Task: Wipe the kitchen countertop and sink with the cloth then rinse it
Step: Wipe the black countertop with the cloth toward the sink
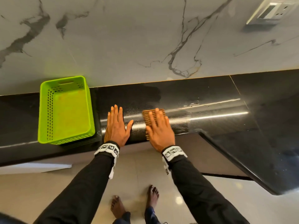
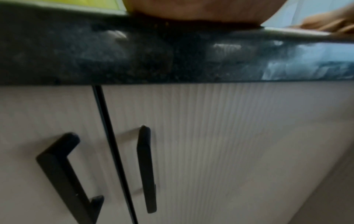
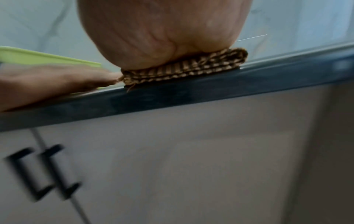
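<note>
A folded brown striped cloth (image 1: pixel 148 116) lies on the black granite countertop (image 1: pixel 210 113) near its front edge. My right hand (image 1: pixel 157 126) presses flat on the cloth with straight, spread fingers; in the right wrist view the palm (image 3: pixel 162 34) sits on the folded cloth (image 3: pixel 191 68). My left hand (image 1: pixel 115 125) rests flat on the countertop just left of the cloth, fingers straight, holding nothing. Only the heel of the left hand (image 2: pixel 201 10) shows in the left wrist view, on the counter edge (image 2: pixel 153 53). No sink is in view.
A bright green perforated plastic basket (image 1: pixel 64 110) stands on the counter left of my left hand. The marble backsplash (image 1: pixel 129 38) carries a socket plate (image 1: pixel 273 12). Water drops lie right of the cloth. Below are white cabinet doors with black handles (image 2: pixel 145 169). The counter turns a corner at right.
</note>
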Action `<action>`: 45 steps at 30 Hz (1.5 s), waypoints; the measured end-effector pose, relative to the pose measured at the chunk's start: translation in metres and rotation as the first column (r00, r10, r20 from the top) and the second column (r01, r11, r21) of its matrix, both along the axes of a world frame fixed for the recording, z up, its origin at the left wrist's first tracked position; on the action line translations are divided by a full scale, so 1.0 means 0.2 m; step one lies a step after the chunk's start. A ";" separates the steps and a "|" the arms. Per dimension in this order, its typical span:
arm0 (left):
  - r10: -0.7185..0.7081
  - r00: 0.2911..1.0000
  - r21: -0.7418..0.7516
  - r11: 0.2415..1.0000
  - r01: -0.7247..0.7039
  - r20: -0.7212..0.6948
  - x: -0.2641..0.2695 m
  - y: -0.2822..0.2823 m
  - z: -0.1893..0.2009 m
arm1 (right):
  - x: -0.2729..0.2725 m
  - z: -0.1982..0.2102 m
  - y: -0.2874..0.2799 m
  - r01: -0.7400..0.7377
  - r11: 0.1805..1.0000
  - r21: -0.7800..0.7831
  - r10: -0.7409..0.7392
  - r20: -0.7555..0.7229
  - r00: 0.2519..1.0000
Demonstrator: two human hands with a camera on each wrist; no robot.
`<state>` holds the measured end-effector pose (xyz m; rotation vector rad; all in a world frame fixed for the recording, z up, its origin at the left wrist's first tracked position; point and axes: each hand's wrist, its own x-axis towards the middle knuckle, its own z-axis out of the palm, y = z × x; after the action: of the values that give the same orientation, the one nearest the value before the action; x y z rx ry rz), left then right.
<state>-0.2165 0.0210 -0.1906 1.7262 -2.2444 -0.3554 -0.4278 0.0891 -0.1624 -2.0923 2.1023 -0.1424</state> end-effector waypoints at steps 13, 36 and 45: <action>0.024 0.999 0.006 1.000 -0.023 -0.040 -0.05 0.01 -0.02 | -0.06 -0.01 -0.08 0.131 0.991 0.020 -0.131 -0.013 0.991; 0.093 0.995 -0.024 0.995 -0.093 0.021 -0.04 0.03 -0.02 | 0.20 0.06 -0.35 -0.313 0.941 0.130 0.311 0.030 0.950; 0.093 0.996 0.024 0.995 -0.093 0.015 -0.07 0.06 0.00 | -1.15 0.13 -0.43 0.445 0.865 0.230 -0.441 -0.073 0.894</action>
<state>-0.2301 0.0327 -0.1901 1.8432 -2.1684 -0.3528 -0.6580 0.0040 -0.1365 -1.4533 2.4377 0.0741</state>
